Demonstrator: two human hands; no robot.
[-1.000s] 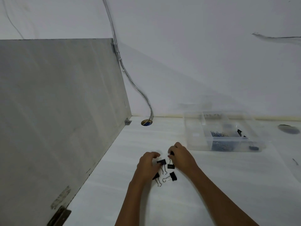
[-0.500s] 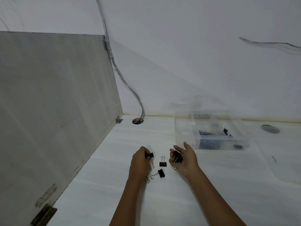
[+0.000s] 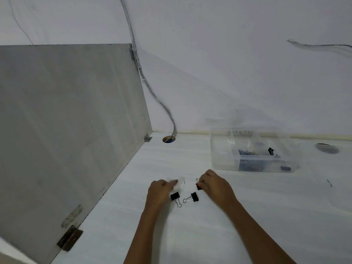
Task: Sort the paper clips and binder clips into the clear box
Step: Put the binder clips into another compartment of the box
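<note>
Right hand grip: the right hand (image 3: 216, 186) lies knuckles up, fingers curled narrow round the held clip (image 3: 199, 187), a black binder clip whose wire loop pokes out past the fingertips. Whether more clips sit in the palm I cannot tell.
Left hand grip: the left hand (image 3: 159, 193) is knuckles up too, but its fingers are smeared by motion, so I cannot tell how far open it is or whether it holds anything.
Loose clips: the near clip (image 3: 175, 196) lies on the tabletop (image 3: 190, 237) just beside the left hand, its handles pointing toward the near edge. The second clip (image 3: 194, 197) lies between the two hands, just below the held clip, handles pointing left.
Step in hand: gathering loose binder clips off the tabletop, by my reading, with two not yet picked up.
Clear box: the clear box (image 3: 222, 162) stands open toward the far edge, right of the hands and well apart from them. It has paper clips (image 3: 245, 152) heaped near its middle and boxed binder clips (image 3: 271, 151) toward its right end; the dividers are too faint to name compartments.
Next move: likely a pinch on each loose clip's black body, then a carry to the box's binder-clip end, kept clear of the paper clips.
Far left corner: a cable (image 3: 152, 92) drops down the wall into a cable hole (image 3: 168, 139), and a grey panel (image 3: 66, 121) stands along the left edge.
</note>
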